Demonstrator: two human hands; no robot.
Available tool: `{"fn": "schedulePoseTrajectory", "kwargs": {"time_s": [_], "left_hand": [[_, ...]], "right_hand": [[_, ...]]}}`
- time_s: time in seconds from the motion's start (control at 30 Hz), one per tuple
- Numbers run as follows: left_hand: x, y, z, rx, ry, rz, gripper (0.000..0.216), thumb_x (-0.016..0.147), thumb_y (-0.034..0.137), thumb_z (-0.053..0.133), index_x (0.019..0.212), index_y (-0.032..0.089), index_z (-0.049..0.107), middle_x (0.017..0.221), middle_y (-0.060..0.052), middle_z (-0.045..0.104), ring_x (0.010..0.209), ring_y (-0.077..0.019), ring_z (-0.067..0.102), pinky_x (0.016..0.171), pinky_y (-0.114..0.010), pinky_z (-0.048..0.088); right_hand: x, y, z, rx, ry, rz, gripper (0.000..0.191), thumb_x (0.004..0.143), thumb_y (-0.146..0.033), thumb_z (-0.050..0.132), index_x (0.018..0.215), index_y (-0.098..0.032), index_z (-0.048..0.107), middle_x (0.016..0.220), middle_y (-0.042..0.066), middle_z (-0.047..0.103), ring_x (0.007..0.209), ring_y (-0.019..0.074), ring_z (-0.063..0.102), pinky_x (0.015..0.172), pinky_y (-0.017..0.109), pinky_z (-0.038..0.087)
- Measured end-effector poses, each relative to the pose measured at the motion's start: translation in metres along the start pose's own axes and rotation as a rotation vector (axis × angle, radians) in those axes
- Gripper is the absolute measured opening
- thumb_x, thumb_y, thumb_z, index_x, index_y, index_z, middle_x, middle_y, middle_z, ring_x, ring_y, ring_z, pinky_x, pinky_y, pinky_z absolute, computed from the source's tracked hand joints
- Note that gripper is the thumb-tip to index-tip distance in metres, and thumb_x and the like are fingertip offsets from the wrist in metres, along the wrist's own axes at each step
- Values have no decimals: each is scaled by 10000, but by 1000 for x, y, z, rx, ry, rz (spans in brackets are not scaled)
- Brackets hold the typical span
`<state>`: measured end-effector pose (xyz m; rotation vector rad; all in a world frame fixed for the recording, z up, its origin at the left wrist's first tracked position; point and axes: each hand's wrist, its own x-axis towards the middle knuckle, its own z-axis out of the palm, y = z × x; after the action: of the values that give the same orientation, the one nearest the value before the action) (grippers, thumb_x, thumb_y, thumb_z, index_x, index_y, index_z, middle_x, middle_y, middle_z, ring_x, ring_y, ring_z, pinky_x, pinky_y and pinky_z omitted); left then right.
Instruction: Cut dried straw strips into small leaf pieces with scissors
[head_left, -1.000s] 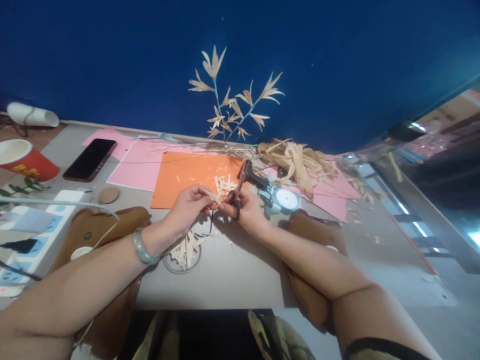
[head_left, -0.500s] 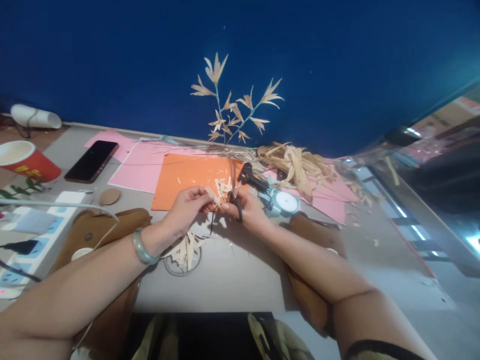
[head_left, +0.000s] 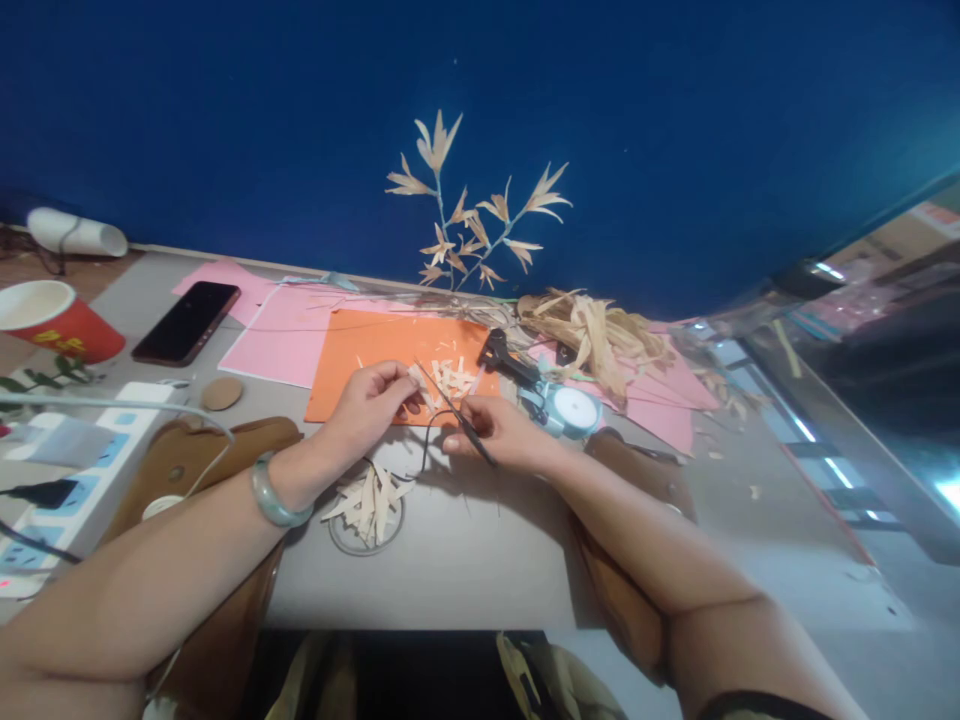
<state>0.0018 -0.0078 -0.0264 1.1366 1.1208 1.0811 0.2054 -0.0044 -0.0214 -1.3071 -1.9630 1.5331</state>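
Observation:
Over the front edge of the orange sheet (head_left: 352, 350), my left hand (head_left: 371, 405) pinches a small pale strip of dried husk (head_left: 417, 377). Close to its right, my right hand (head_left: 499, 430) grips a pair of scissors (head_left: 459, 412) with dark handles, the thin blades slanting up and left toward the strip. Small cut husk pieces (head_left: 454, 378) lie scattered on the sheet behind the blades. Below my hands, a round clear dish (head_left: 365, 545) holds a heap of longer cut husk strips (head_left: 371, 505). A black cable (head_left: 426, 450) curves between both hands.
Against the blue wall stands a branch with husk flowers (head_left: 472, 225). A black glue gun (head_left: 510, 358), a light-blue device with a white disc (head_left: 574, 408) and dried husks (head_left: 592, 335) lie right. At left are a phone (head_left: 187, 322), a red paper cup (head_left: 60, 322) and a power strip (head_left: 105, 470).
The scissors have swung from pointing upward to slanting left, and my right hand has drawn slightly apart from the left. My left hand still pinches the husk strip.

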Motion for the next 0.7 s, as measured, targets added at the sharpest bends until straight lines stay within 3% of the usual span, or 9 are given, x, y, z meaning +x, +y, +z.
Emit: {"fn": "schedulePoseTrajectory", "kwargs": {"time_s": [0.4, 0.7], "left_hand": [[0, 0, 0, 18, 3, -11, 141, 760, 292, 603, 705, 162, 615, 651, -4, 626, 601, -106, 570, 601, -220, 452], [0, 1, 0, 7, 17, -12, 166, 760, 315, 618, 702, 160, 610, 618, 5, 613, 574, -101, 565, 583, -218, 444]], "right_hand": [[1, 1, 6, 192, 4, 20, 521, 545, -496, 820, 598, -199, 395, 487, -72, 453, 480, 83, 425, 450, 197, 296], [1, 2, 7, 210, 17, 29, 518, 555, -487, 819, 595, -198, 392, 491, -70, 476, 472, 81, 439, 456, 204, 306]]}}
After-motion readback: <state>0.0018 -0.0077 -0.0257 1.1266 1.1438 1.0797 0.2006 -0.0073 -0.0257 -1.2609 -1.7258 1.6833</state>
